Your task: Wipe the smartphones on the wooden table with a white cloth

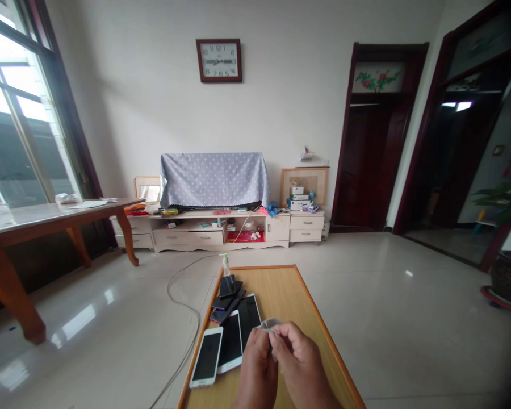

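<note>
The wooden counter (281,284) extends beneath and ahead of the hands. The left hand (259,363) and right hand (300,358) are pinched closed above it. A stack of dark devices (227,304) lies forward-left of both; a white phone (206,357) rests screen-up, further left. A pump bottle (225,264) stands beyond the stack. A gray cloth (269,323) is gripped between the fingertips (lower portion mostly hidden).
</note>
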Demonstrator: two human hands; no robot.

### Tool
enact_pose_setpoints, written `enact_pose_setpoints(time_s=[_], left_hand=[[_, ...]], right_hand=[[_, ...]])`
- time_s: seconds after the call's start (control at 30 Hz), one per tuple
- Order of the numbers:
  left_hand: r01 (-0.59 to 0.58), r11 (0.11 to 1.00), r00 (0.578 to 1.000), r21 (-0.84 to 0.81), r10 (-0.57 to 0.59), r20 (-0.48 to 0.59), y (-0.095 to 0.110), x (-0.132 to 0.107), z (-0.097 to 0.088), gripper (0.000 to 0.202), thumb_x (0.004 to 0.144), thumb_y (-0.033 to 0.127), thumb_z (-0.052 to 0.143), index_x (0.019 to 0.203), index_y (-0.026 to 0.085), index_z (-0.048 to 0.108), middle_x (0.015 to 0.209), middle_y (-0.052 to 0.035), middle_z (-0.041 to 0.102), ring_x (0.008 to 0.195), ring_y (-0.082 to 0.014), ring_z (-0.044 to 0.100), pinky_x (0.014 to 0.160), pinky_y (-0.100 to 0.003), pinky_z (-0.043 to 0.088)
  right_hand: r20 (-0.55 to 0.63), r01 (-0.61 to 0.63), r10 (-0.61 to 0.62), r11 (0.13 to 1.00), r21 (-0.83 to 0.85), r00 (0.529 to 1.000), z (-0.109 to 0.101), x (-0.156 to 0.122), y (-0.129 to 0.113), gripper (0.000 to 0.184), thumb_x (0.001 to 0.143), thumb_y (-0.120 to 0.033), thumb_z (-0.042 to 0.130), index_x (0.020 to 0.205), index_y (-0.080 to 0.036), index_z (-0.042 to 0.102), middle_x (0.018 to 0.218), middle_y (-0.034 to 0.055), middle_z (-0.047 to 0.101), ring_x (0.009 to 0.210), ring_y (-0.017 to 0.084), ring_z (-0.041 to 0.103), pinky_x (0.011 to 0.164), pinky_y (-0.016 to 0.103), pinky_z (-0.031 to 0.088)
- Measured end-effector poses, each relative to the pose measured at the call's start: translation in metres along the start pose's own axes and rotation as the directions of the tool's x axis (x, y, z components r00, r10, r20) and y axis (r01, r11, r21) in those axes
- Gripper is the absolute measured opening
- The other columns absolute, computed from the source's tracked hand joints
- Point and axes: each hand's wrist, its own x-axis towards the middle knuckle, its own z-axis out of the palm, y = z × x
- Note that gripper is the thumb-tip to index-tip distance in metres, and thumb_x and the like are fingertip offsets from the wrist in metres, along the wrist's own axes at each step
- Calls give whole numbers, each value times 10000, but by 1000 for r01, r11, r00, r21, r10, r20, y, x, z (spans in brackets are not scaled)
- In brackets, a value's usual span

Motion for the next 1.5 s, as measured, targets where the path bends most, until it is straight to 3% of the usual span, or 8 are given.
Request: enact_pose_setpoints(time_s=[0.23,0.43,0.63,0.83,1.0,1.1,1.33,1.5], left_hand=[[-7,999,1000,-34,7,-8,-3,2,0,170,998,312,466,1077,244,600,982,-44,623,916,-172,568,842,-300,463],[-15,998,1000,-64,14,-21,-11,1,3,199,995,291,450,927,223,625,916,-42,617,844,-166,558,772,-279,454],[41,996,999,-82,-42,-9,-9,3,-4,154,970,315,522,1045,244,636,951,-40,642,888,-175,586,813,-281,461],[75,988,997,-134,-75,9,-9,4,-3,202,973,371,501,965,228,643,913,-44,642,862,-179,583,797,-287,465],[282,917,951,-281,-307,-49,-13,9,-12,312,911,505,584,973,208,657,821,-17,644,755,-167,573,684,-249,456],[302,882,921,-362,-369,-129,-22,15,-20,357,891,542,604,1007,208,654,868,-3,677,815,-173,598,737,-248,467],[370,780,841,-505,-512,-175,-36,22,-26,467,837,569,655,1134,209,671,1077,-46,718,984,-211,631,886,-305,470],[332,734,834,-593,-522,-179,-37,24,-31,453,842,531,667,1167,216,655,1106,-37,714,1044,-208,625,937,-311,462]], right_hand=[[-159,-70,59,995,-64,986,-18,16,6,411,892,-596,589,789,-199,621,665,-10,568,642,149,525,613,241,431],[74,14,-13,1000,-16,997,4,3,-1,353,956,-530,525,953,-211,676,790,23,638,721,162,570,660,242,450],[-144,-54,40,994,-97,989,-11,13,9,427,927,-595,535,829,-200,662,659,-4,571,643,150,529,626,242,435],[-2,-14,14,999,-37,1000,2,7,9,402,926,-574,550,1043,-222,705,737,14,628,657,163,560,626,257,458],[-254,-85,51,988,-128,966,-22,21,35,470,875,-643,572,937,-200,715,777,34,647,701,183,570,674,289,457],[-312,-127,82,984,-128,947,-38,29,54,482,850,-661,582,916,-201,707,898,61,689,808,208,610,759,307,470],[-209,-237,194,950,-205,958,-44,30,75,468,873,-646,493,888,-211,665,801,47,696,784,221,632,713,302,458],[-19,-251,256,925,-284,966,-26,14,77,307,837,-509,577,739,-223,634,710,28,673,694,191,604,630,278,413]])
